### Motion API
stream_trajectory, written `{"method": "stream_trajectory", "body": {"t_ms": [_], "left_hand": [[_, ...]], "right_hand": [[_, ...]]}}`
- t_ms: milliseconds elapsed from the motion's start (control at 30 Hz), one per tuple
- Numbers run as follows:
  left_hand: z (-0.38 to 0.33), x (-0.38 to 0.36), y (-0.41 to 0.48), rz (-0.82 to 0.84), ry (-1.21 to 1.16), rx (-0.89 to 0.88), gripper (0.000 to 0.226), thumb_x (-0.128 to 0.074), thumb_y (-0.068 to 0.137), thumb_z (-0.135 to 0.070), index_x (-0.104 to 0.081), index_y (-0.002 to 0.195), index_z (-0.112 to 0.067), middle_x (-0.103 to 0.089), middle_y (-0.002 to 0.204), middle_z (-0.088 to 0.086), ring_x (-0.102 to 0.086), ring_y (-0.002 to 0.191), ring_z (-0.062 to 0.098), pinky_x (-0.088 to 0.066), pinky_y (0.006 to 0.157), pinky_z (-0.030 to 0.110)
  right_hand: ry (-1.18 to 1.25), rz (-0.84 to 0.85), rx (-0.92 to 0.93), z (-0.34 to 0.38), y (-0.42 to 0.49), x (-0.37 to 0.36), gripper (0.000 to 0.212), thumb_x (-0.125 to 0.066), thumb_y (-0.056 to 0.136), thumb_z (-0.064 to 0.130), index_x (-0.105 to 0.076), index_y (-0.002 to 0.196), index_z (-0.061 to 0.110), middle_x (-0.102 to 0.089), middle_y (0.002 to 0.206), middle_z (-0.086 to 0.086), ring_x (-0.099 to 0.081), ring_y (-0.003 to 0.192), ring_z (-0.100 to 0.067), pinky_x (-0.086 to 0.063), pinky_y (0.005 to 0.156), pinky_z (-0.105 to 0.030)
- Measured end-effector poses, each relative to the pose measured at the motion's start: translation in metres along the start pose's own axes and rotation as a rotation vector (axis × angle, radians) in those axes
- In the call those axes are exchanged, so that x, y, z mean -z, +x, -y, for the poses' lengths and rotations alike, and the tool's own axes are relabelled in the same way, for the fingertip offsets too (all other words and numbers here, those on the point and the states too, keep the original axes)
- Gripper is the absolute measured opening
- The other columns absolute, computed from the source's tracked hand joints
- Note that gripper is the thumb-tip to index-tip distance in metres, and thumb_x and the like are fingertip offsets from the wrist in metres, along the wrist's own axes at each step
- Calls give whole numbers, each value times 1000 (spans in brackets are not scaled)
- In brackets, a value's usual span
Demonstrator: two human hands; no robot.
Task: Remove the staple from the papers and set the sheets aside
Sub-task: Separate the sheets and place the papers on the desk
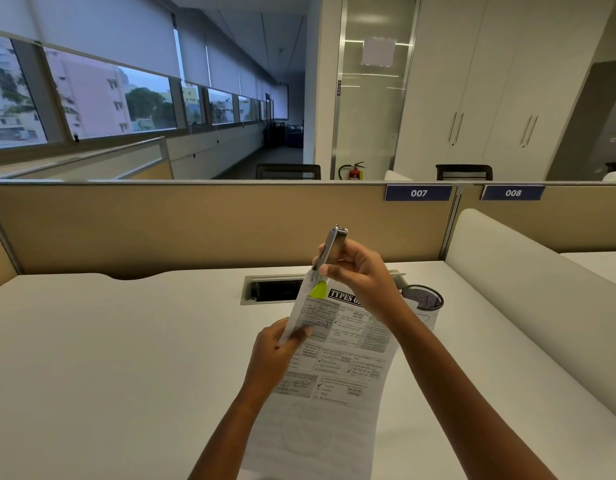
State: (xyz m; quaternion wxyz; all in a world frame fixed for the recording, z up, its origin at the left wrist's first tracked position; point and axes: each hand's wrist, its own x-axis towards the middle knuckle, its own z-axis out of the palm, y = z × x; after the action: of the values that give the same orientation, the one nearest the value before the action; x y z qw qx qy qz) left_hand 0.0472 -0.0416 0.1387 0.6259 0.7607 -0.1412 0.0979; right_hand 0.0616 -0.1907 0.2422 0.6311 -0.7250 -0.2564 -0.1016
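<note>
Papers (pixel 337 358) are lifted above the white desk (pixel 109 358); I see my left hand (pixel 278 358) pinching their left edge, my right hand (pixel 355 271) gripping a stapler (pixel 329 252) at the top-left corner, open desk to the left

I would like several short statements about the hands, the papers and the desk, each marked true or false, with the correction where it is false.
1. The right hand holds a stapler at the top left corner of the papers. True.
2. The left hand rests flat on the desk, away from the papers. False: it grips the left edge of the papers.
3. The papers lie flat on the desk. False: they are lifted, with the top end raised toward the stapler.
4. A black mesh cup stands on the desk behind the right wrist. True.
5. The partition has labels 007 and 008. True.
6. The stapler has a red tip. False: the tip is yellow-green.
</note>
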Motion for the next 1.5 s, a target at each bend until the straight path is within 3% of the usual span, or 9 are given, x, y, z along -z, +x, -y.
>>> {"method": "stream_trajectory", "body": {"t_ms": [167,367,500,767,900,1067,1233,1367,1500], "left_hand": [[0,1,0,-14,31,0,14,-56,84,-18,-57,82,-31,-66,79,-3,-66,73,23,-55,60,24],[-30,-3,10,-47,-16,-94,32,-59,66,-43,-53,96,-33,-63,83,-9,-65,75,11,-55,56,15],[-40,-6,18,-190,40,-207,21,-66,73,-26,-56,91,-20,-58,80,2,-60,74,20,-53,61,24],[-39,-14,18,-312,143,-378,22,-66,76,-19,-64,95,-9,-50,88,-19,-57,77,2,-47,63,4],[-33,-17,20,-322,107,-350,24,-65,77,-17,-62,99,-8,-50,90,-18,-57,80,2,-47,65,3],[-22,-11,25,-200,52,-242,25,-63,79,-18,-53,101,-24,-55,85,-18,-61,78,-1,-48,59,3],[-4,-3,28,-315,29,-67,29,-59,82,-17,-53,111,-15,-61,97,1,-62,83,15,-52,52,10],[10,5,24,-416,-1,23,18,-54,86,-24,-57,100,-13,-66,97,12,-64,81,25,-52,56,21],[16,9,21,-498,-33,51,13,-51,87,-26,-58,85,-15,-67,86,12,-65,74,29,-52,55,26]], "right_hand": [[-73,-10,-22,0,-1,-1,23,-59,80,-7,-56,94,11,-63,90,-12,-62,86,-25,-51,86,-34],[-93,-8,-31,0,-2,-6,22,-59,80,-7,-55,97,7,-63,90,-10,-62,83,-20,-52,81,-24],[-82,-18,-27,0,-2,-10,21,-60,80,-7,-56,97,5,-63,90,-11,-62,86,-23,-52,85,-32],[-122,-108,-22,-10,-1,-13,11,-58,81,-6,-58,92,-4,-62,77,5,-61,75,-13,-52,75,-22],[-124,-105,-24,-15,1,-12,16,-59,80,-7,-56,95,-10,-62,76,5,-62,74,-9,-53,71,-16],[-76,-69,-33,-20,1,-13,20,-61,80,-5,-56,99,-6,-63,89,-6,-62,87,-22,-52,85,-36],[-54,-293,56,-36,-9,-12,22,-61,82,-1,-55,100,9,-63,92,8,-64,88,-15,-54,79,-26],[-287,-527,-34,-67,-24,8,15,-63,84,15,-57,97,16,-66,91,-7,-62,79,-17,-51,70,-23],[-635,-510,-313,-119,-52,27,29,-59,87,23,-59,109,4,-60,96,-12,-56,81,-21,-45,65,-25]]}}
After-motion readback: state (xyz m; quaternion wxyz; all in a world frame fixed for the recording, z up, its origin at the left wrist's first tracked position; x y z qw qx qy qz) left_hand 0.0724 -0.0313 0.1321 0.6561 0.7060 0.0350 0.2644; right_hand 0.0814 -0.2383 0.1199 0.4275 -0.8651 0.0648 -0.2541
